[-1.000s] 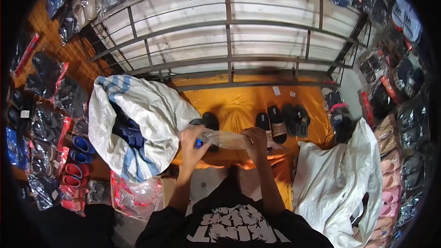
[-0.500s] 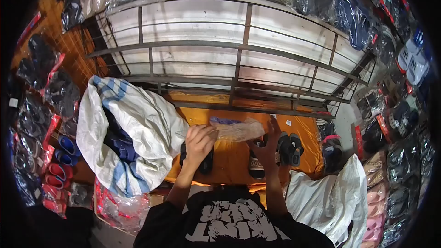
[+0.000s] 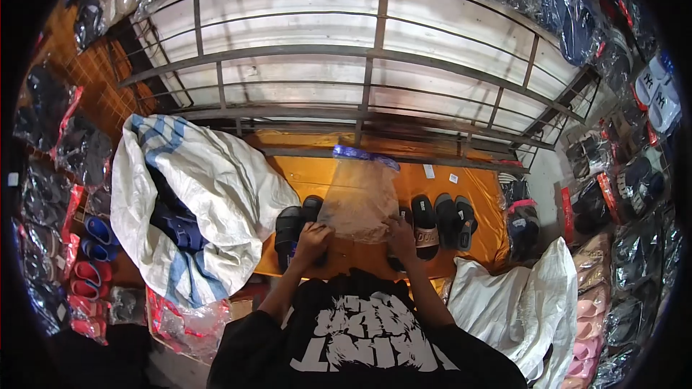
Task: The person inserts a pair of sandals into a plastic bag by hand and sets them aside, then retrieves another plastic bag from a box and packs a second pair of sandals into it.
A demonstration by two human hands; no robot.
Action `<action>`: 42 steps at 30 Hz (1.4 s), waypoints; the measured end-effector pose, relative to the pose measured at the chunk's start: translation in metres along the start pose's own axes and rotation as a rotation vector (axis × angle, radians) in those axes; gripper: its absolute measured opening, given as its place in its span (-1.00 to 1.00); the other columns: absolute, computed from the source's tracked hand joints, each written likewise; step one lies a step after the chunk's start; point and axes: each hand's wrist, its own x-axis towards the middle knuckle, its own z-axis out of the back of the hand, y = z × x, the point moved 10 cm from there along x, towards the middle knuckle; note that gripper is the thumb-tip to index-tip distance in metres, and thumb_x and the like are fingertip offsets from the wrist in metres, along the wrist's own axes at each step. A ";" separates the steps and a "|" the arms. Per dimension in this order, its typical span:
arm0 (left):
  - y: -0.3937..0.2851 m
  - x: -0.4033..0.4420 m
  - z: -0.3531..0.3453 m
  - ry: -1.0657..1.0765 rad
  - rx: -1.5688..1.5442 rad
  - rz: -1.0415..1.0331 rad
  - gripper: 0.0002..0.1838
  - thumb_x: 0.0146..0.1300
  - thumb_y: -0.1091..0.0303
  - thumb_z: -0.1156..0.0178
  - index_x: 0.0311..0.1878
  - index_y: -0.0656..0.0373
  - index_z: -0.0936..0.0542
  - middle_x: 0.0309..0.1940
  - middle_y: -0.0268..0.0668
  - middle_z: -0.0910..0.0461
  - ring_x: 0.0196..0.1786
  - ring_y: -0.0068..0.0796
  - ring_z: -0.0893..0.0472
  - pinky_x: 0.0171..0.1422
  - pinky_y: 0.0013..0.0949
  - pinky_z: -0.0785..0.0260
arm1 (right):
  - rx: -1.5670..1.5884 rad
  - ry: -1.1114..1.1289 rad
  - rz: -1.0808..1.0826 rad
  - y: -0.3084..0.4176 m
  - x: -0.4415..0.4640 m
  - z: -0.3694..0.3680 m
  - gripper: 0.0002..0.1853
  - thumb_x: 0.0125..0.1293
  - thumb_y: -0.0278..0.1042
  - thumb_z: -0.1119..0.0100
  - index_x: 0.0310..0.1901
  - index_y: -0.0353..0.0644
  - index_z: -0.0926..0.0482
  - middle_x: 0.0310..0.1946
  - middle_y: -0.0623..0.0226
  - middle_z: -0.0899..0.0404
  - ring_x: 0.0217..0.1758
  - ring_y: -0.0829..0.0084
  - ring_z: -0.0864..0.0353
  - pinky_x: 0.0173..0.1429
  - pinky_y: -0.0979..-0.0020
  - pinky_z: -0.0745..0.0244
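A clear plastic bag (image 3: 360, 202) with a blue-purple band along its far edge is spread above the orange cloth (image 3: 317, 169). My left hand (image 3: 311, 243) is closed on its near left corner, beside a pair of black sandals (image 3: 288, 225). At the near right corner my right hand (image 3: 401, 236) pinches the bag, next to black slippers with a tan lettered strap (image 3: 426, 234). Another black pair (image 3: 454, 222) lies farther right on the cloth. Nothing shows inside the bag.
A white sack (image 3: 223, 187) with blue sandals in it lies open at the left, and another white sack (image 3: 512, 302) at the right. Behind the cloth stands a metal rack (image 3: 310, 50). Wrapped footwear lines both sides. Red clogs (image 3: 88, 277) sit at the far left.
The plastic bag has gone from stretched sideways and bunched to spread out flat, its banded edge facing away. Both hands have moved to its near corners; the right hand has closed on it.
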 end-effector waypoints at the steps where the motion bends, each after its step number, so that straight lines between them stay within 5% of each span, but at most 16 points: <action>1: -0.001 -0.001 -0.003 -0.008 -0.002 0.003 -0.84 0.23 0.44 -0.27 -0.12 0.11 -0.67 -0.16 -0.29 -0.72 0.03 -0.30 -0.67 0.16 -0.18 -0.40 | 0.002 -0.004 -0.008 -0.014 -0.003 -0.007 -0.68 0.12 -0.54 -0.35 -0.04 -0.12 -0.72 0.09 0.14 -0.64 0.17 -0.01 -0.60 0.29 0.12 -0.50; 7: 0.011 -0.009 -0.035 0.135 -0.050 0.090 -0.74 0.14 0.44 -0.29 -0.07 0.11 -0.68 -0.09 -0.24 -0.74 0.08 -0.27 -0.68 0.24 -0.21 -0.42 | -0.055 0.047 -0.079 -0.033 -0.011 -0.033 -0.67 0.18 -0.50 -0.34 0.02 -0.15 -0.71 0.15 0.02 -0.52 0.24 0.00 -0.54 0.32 0.12 -0.50; 10: 0.013 -0.016 -0.044 0.231 -0.072 0.152 -0.71 0.16 0.43 -0.28 -0.02 0.10 -0.69 -0.02 -0.22 -0.73 0.13 -0.25 -0.67 0.30 -0.21 -0.40 | 0.020 0.127 0.114 -0.007 -0.022 -0.032 -0.66 0.18 -0.50 -0.34 0.03 -0.18 -0.72 0.16 -0.01 -0.48 0.26 -0.01 -0.52 0.32 0.14 -0.49; 15: 0.022 -0.030 -0.045 0.182 -0.019 0.117 -0.70 0.23 0.46 -0.22 0.04 0.10 -0.69 0.01 -0.18 -0.72 0.15 -0.20 -0.66 0.32 -0.18 -0.40 | 0.196 0.129 -0.120 -0.058 -0.037 -0.043 -0.73 0.22 -0.51 -0.37 -0.01 -0.21 -0.72 0.19 0.00 -0.48 0.28 -0.03 -0.52 0.36 0.18 -0.47; 19: 0.024 -0.026 -0.039 0.184 -0.020 0.114 -0.71 0.28 0.51 -0.17 0.05 0.11 -0.68 0.03 -0.15 -0.71 0.16 -0.18 -0.66 0.33 -0.14 -0.40 | 0.129 0.063 -0.025 -0.022 -0.024 -0.017 -0.81 0.24 -0.53 -0.36 -0.10 -0.25 -0.73 0.21 0.02 -0.47 0.31 -0.01 -0.51 0.33 0.20 -0.49; 22: 0.013 -0.016 -0.030 0.114 -0.038 0.050 -0.73 0.29 0.48 -0.20 0.04 0.12 -0.68 -0.01 -0.14 -0.72 0.15 -0.19 -0.66 0.31 -0.15 -0.39 | 0.115 0.088 0.056 -0.008 -0.022 -0.016 -0.82 0.23 -0.55 -0.36 -0.12 -0.27 -0.72 0.12 0.03 -0.57 0.23 0.02 -0.60 0.23 0.23 -0.54; 24: 0.015 -0.014 -0.024 0.085 -0.068 0.081 -0.76 0.30 0.47 -0.21 0.01 0.13 -0.69 -0.03 -0.13 -0.73 0.13 -0.17 -0.67 0.30 -0.14 -0.40 | 0.269 0.122 -0.139 -0.033 -0.023 -0.022 -0.82 0.22 -0.51 -0.37 -0.13 -0.30 -0.70 -0.08 0.04 -0.69 0.04 0.04 -0.71 0.11 0.23 -0.59; 27: 0.031 -0.019 -0.021 0.073 -0.119 0.142 -0.82 0.32 0.44 -0.24 -0.05 0.16 -0.71 -0.10 -0.11 -0.74 0.07 -0.14 -0.69 0.26 -0.14 -0.41 | 0.139 0.070 -0.154 -0.055 -0.023 -0.014 -0.87 0.25 -0.52 -0.30 -0.18 -0.35 -0.68 -0.32 0.05 -0.69 -0.16 0.06 -0.73 -0.03 0.20 -0.62; 32: 0.058 -0.033 -0.032 0.047 -0.268 0.288 -0.88 0.36 0.41 -0.24 -0.15 0.19 -0.72 -0.19 -0.10 -0.75 -0.01 -0.10 -0.70 0.20 -0.16 -0.42 | 0.223 0.080 -0.320 -0.057 -0.022 0.005 -0.84 0.28 -0.54 -0.26 -0.12 -0.35 -0.69 -0.31 -0.02 -0.71 -0.16 0.03 -0.75 -0.05 0.18 -0.58; 35: 0.062 -0.026 -0.029 0.082 -0.469 0.419 -0.86 0.37 0.39 -0.23 -0.12 0.18 -0.72 -0.24 -0.10 -0.74 -0.03 -0.10 -0.69 0.26 -0.12 -0.36 | 0.217 0.069 -0.284 -0.063 -0.022 0.007 -0.81 0.31 -0.55 -0.22 -0.06 -0.34 -0.68 -0.29 -0.03 -0.72 -0.14 0.07 -0.76 -0.05 0.19 -0.58; 38: 0.061 -0.017 -0.015 0.105 -0.241 0.463 -0.81 0.38 0.36 -0.23 -0.01 0.17 -0.69 -0.20 -0.12 -0.71 0.01 -0.08 -0.66 0.37 -0.04 -0.26 | 0.112 0.063 -0.201 -0.077 -0.021 -0.003 -0.77 0.34 -0.57 -0.18 0.01 -0.33 -0.65 -0.29 0.04 -0.74 -0.15 0.20 -0.77 -0.04 0.25 -0.60; 40: 0.053 -0.008 0.000 -0.026 -0.152 0.417 -0.71 0.38 0.35 -0.21 0.13 0.16 -0.63 -0.11 -0.14 -0.68 0.11 -0.09 -0.62 0.43 0.03 -0.18 | 0.079 0.060 -0.210 -0.074 -0.021 -0.005 -0.74 0.35 -0.58 -0.16 0.05 -0.33 -0.63 -0.29 0.08 -0.74 -0.16 0.28 -0.78 -0.04 0.29 -0.61; 41: 0.037 -0.003 0.009 -0.109 -0.049 0.308 -0.53 0.32 0.41 -0.26 0.30 0.17 -0.54 0.15 -0.09 -0.61 0.28 -0.07 -0.53 0.46 0.04 -0.18 | 0.227 0.028 -0.246 -0.074 -0.021 -0.006 -0.75 0.33 -0.61 -0.16 0.03 -0.32 -0.64 -0.29 0.09 -0.75 -0.14 0.28 -0.79 -0.05 0.28 -0.61; 42: 0.025 0.006 0.011 -0.110 -0.048 0.306 -0.53 0.32 0.41 -0.26 0.30 0.17 -0.54 0.15 -0.09 -0.61 0.28 -0.07 -0.53 0.46 0.04 -0.18 | 0.375 -0.005 -0.283 -0.071 -0.021 -0.006 -0.75 0.31 -0.63 -0.17 0.01 -0.31 -0.64 -0.29 0.09 -0.75 -0.13 0.29 -0.80 -0.05 0.28 -0.62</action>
